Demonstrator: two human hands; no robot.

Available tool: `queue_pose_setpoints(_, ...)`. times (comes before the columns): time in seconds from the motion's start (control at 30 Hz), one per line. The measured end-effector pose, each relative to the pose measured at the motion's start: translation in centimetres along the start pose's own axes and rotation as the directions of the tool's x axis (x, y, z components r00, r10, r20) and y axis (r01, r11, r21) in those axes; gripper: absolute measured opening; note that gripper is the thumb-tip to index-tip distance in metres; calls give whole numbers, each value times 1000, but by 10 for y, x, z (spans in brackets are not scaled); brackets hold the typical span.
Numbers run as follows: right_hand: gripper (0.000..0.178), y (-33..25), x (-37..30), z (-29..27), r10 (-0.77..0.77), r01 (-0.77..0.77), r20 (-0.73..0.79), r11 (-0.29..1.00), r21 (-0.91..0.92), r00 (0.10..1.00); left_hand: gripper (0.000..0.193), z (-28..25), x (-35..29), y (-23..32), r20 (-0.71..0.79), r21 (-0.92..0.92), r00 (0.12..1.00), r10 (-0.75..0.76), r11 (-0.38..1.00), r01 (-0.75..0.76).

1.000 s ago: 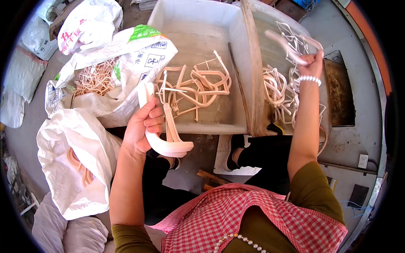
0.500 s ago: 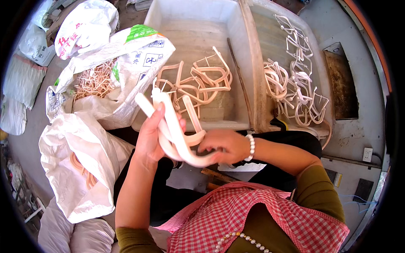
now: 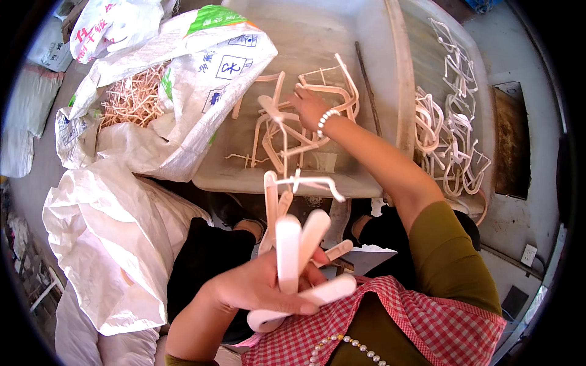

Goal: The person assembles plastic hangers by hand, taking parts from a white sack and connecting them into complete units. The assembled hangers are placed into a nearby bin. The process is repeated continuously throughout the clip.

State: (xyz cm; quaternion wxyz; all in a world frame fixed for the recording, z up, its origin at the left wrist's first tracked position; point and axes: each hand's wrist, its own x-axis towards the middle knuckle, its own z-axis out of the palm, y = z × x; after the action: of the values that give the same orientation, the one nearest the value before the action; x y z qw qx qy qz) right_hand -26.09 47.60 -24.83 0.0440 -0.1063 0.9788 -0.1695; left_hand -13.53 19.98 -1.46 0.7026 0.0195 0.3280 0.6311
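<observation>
My left hand (image 3: 259, 287) is closed round a bunch of smooth, pale pink, bent plastic pieces (image 3: 288, 253) above my lap. Several rounded ends fan out from the fingers, and a thin white branching stem (image 3: 308, 181) sticks out beyond them. Over the left tub (image 3: 293, 186), my right hand (image 3: 312, 111), with a white bead bracelet at the wrist, is bent onto a heap of pink curved plastic pieces (image 3: 299, 145). Its fingers are closed on a curved piece there, though the fingertips are partly hidden.
A second tub (image 3: 427, 67) on the right contains whiter curved pieces (image 3: 459, 134) on stems. A dark stick (image 3: 367, 85) leans inside the left tub. On the left stand an open white sack (image 3: 183, 140) of small pink scraps (image 3: 137, 94) and another white sack (image 3: 110, 244).
My right hand has left the pieces in my left hand and reached forward into the left tub. My left hand has come lower and nearer my body, still holding its bunch. The view has shifted slightly.
</observation>
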Motion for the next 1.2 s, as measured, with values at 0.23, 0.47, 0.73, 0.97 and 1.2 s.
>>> queue_pose_setpoints(0.23,56,-11,57,30,-410,414,93,910,-24,907,58,-4,6,14,36,-36,951,-308,950,309)
queue_pose_setpoints(0.47,15,15,64,-53,391,-289,-228,880,377,892,64,-12,-13,16,-43,77,991,123,990,-120)
queue_pose_setpoints(0.73,36,4,-26,-146,-56,-5,450,991,133,891,21,-14,-5,17,-593,211,722,358,934,-289)
queue_pose_setpoints(0.97,25,-54,-80,-143,103,-386,583,838,386,806,19,-17,-13,37,-656,253,485,579,774,-581)
queue_pose_setpoints(1.2,29,-24,-78,-71,517,-465,156,841,-278,842,20,-10,-8,36,-550,127,551,628,715,-688)
